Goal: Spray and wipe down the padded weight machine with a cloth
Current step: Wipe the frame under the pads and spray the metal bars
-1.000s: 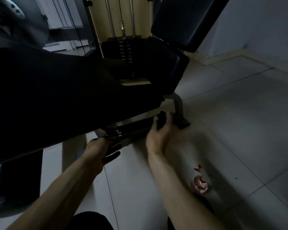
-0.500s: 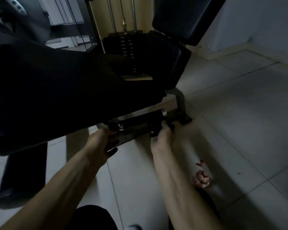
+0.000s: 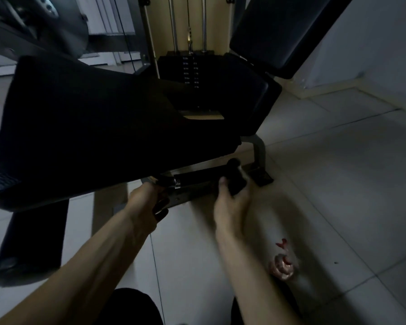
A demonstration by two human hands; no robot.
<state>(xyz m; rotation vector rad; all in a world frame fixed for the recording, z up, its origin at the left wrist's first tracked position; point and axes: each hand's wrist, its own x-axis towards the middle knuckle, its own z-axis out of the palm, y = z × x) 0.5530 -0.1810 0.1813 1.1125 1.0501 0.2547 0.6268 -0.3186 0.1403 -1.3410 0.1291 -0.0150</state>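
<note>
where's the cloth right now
In the head view, the dark cloth is bunched in the right hand, pressed on the right end of the low black bar under the seat pad, near the machine's foot.

Left hand [image 3: 148, 202] fingers tucked out of sight under the black seat pad [image 3: 92, 127]. Dark cloth [image 3: 236, 178] at the right hand [image 3: 232, 202] motion-blurred, outline unclear. Weight stack numbers [image 3: 190, 73] too small to read; both forearms cut off at the bottom edge.
</note>
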